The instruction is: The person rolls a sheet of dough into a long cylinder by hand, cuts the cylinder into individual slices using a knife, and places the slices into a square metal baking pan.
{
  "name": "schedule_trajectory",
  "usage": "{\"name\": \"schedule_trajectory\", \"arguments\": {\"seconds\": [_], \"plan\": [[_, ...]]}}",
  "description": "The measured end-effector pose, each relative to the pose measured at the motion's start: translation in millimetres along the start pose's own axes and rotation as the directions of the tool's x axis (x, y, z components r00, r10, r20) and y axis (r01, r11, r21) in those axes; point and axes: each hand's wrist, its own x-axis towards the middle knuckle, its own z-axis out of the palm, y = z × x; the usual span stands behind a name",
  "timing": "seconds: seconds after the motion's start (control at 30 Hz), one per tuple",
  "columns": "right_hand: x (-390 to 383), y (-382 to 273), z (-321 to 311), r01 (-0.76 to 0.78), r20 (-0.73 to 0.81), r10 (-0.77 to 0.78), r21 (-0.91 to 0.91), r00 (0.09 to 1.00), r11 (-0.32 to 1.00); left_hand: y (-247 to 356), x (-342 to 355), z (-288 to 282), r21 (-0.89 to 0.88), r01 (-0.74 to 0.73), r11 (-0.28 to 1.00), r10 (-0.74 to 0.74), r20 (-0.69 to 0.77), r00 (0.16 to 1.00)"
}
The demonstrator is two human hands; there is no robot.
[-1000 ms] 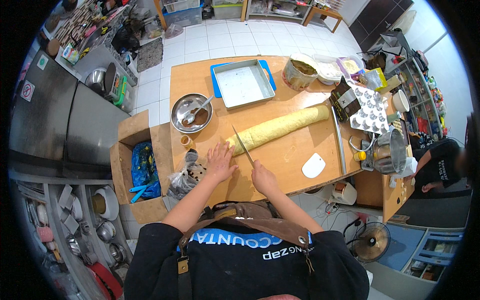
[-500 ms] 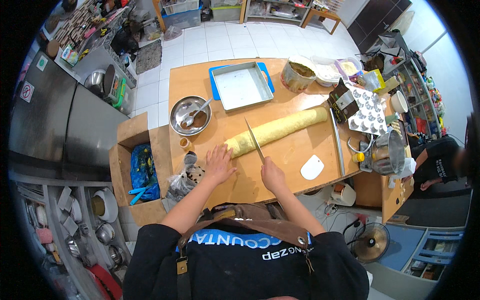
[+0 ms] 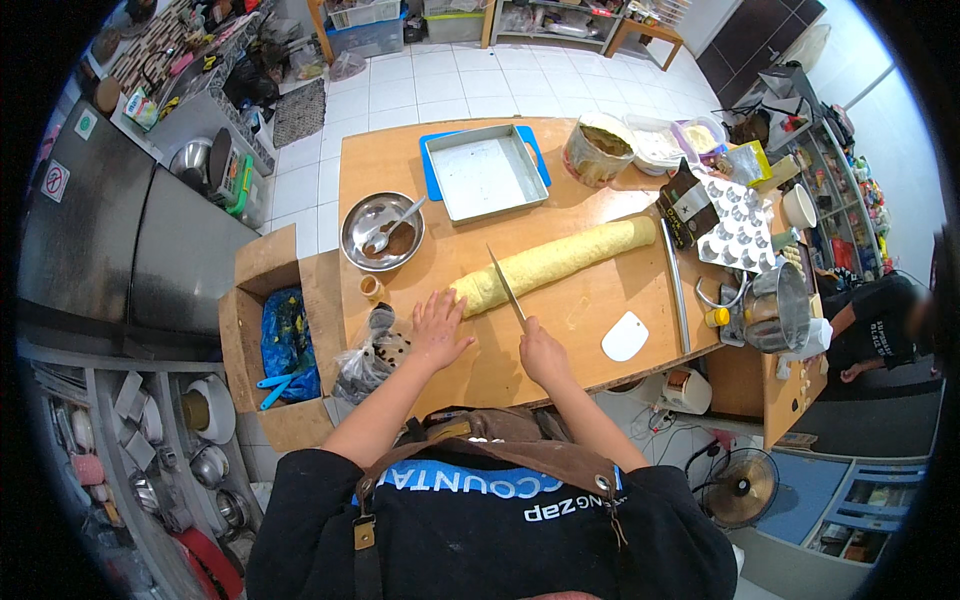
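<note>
A long yellow dough roll lies slantwise across the wooden table, its near end at the left. Over that end my left hand rests with the fingers stretched out, fingertips touching the dough. My right hand is closed round the handle of a knife, whose long blade crosses the roll a short way right of my left hand. Whether the blade has entered the dough cannot be made out. A white dough scraper lies flat right of the knife hand.
Beyond the roll stand a steel bowl with spoon, a square baking tin and a tub. A metal rod, egg tray and mixing bowl are rightward. A plastic bag sits near my left forearm; a co-worker stands far right.
The knife has shifted slightly left along the roll, toward my left hand, and my right hand has moved with it. My left hand stays at the dough's end.
</note>
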Motion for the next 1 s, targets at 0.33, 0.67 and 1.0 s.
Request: {"name": "schedule_trajectory", "arguments": {"seconds": [0.33,0.67,1.0], "plan": [[4.3,1.0,-5.2,-0.007,0.028,0.006,0.033,1.000,0.999,2.8,1.6,-3.9,0.003,0.009,1.000,-0.009,0.022,1.000],[8.8,34.6,-13.5,-0.032,-0.122,0.040,0.063,0.992,0.997,5.0,3.1,-3.8,0.005,0.005,1.000,-0.005,0.011,1.000],[11.3,31.5,-15.4,-0.032,-0.094,0.037,0.051,0.995,0.998,3.4,1.3,-2.0,0.012,0.015,1.000,-0.016,0.022,1.000]]}}
